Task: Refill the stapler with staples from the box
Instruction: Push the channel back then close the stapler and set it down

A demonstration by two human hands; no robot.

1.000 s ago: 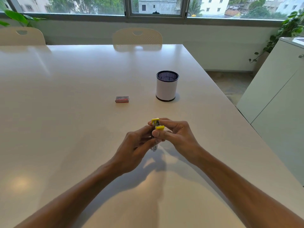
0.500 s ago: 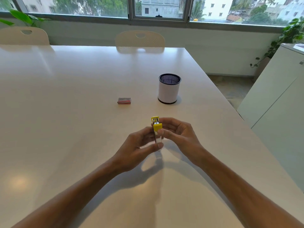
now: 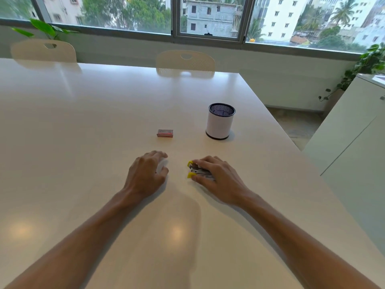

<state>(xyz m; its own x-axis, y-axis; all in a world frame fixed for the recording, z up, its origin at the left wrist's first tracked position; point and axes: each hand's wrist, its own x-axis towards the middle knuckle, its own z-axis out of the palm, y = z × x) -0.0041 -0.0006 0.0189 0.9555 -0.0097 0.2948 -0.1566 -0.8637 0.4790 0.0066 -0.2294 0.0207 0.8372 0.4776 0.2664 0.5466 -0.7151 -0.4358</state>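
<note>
A small yellow and metal stapler (image 3: 196,171) lies on its side on the white table (image 3: 83,142), its two yellow ends spread apart toward the left. My right hand (image 3: 218,177) rests over it, fingers and thumb closed around its body. My left hand (image 3: 146,174) hovers just to the left of the stapler, fingers loosely apart and holding nothing. The small red staple box (image 3: 165,133) sits shut on the table beyond my left hand.
A white cylindrical pen cup with a dark mesh rim (image 3: 220,122) stands to the right of the box. Two cream chairs (image 3: 185,60) line the far table edge. A white cabinet (image 3: 354,142) stands off the table's right side.
Both hands held the stapler raised in front of me; now my right hand has lowered it onto the table and my left hand has let go and moved left.
</note>
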